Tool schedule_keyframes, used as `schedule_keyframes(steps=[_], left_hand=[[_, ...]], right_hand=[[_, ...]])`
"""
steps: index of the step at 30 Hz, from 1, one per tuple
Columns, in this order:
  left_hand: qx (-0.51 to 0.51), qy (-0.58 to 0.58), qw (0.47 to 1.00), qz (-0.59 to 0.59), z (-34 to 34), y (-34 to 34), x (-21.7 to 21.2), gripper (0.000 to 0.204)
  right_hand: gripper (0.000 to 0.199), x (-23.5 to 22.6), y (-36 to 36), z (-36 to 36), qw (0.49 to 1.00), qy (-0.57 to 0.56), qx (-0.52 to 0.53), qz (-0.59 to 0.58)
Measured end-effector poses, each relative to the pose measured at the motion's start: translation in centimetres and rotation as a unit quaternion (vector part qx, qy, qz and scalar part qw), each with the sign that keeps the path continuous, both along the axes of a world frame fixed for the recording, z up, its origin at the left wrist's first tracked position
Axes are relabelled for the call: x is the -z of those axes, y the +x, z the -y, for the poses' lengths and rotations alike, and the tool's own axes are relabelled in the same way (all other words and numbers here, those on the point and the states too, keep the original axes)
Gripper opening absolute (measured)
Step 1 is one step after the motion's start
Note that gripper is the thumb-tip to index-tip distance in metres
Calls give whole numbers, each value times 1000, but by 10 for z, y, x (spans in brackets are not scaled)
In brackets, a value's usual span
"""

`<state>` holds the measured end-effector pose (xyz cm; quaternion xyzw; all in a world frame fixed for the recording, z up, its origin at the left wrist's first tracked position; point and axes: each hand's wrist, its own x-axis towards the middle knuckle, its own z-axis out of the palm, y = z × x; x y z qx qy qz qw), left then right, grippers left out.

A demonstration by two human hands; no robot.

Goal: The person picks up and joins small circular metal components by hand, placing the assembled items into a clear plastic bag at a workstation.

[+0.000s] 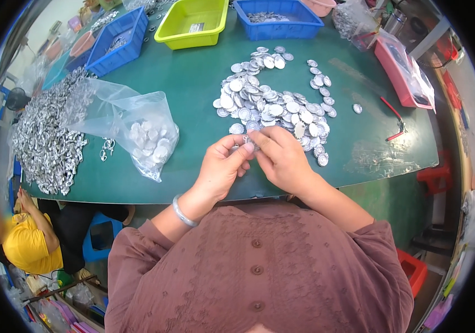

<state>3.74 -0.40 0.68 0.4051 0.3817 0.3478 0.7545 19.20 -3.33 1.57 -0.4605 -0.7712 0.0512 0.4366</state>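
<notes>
Both my hands meet at the near edge of the pile of round silver medallions (290,108). Thumb and fingers of my left hand (219,166) are pinched on a small silver metal piece (246,139), part of which looks like a ring. The fingers of my right hand (284,161) close in on the same spot from the other side, covering much of it. Just beyond my fingertips lies a medallion (253,125); whether it touches them I cannot tell.
Left of my hands lies a clear plastic bag (151,144) of medallions, beside a heap of silver clasps (49,133). Red-handled pliers (395,119) and a pink tray (401,72) are at right. Blue (278,28) and yellow-green (193,25) bins stand behind. A person in yellow (29,244) sits at left.
</notes>
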Motion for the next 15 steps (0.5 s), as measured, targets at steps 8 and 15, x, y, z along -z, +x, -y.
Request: schedule_keyframes(steps=[8,15], left_hand=[[22,13,1000,-13,-3,-8,-5,12],[45,42,998,-8,-3,-12,-7,14]], right_hand=[[21,-3,7,6,850,-370,-68,-367],[12,-2,11,5,770,-426,-79,-469]])
